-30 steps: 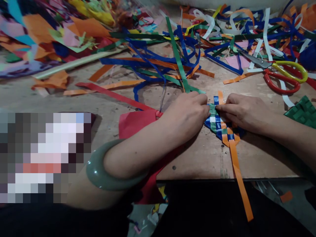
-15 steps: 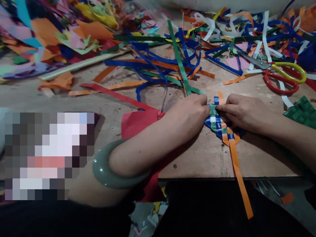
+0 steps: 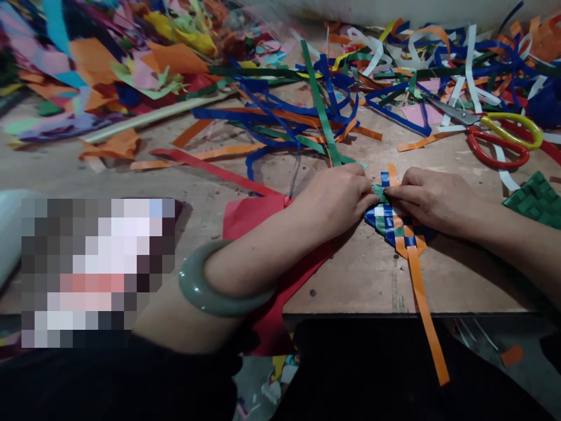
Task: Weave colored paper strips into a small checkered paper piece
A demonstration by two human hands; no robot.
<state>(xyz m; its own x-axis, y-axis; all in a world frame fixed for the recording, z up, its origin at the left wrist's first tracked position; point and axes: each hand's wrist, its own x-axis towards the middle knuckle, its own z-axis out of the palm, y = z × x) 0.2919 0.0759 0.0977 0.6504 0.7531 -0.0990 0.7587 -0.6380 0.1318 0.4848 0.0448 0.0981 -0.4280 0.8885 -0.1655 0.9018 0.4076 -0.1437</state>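
Observation:
A small woven piece [image 3: 387, 221] of blue, green, white and orange strips lies flat near the table's front edge. Its lower end narrows to a point, from which an orange strip [image 3: 427, 327] hangs over the edge. My left hand [image 3: 344, 193] is closed at its upper left, fingers pinching the green part of the weave. From the other side, my right hand [image 3: 433, 196] grips the upper right with thumb and fingertips, partly covering it. Behind my left hand a long green strip [image 3: 322, 105] runs up and away; whether it joins the weave is hidden.
Scissors [image 3: 497, 158] with red and yellow handles lie at the right, near a green woven piece [image 3: 532, 196]. Tangled strips [image 3: 280, 117] and coloured scraps [image 3: 96, 61] cover the back. Red material [image 3: 249, 216] lies under my left forearm. A blurred-out object [image 3: 100, 263] is at the left.
My left forearm and its bangle have shifted slightly right and up, and the left fingers sit a little further over the weave. The right hand stays in place.

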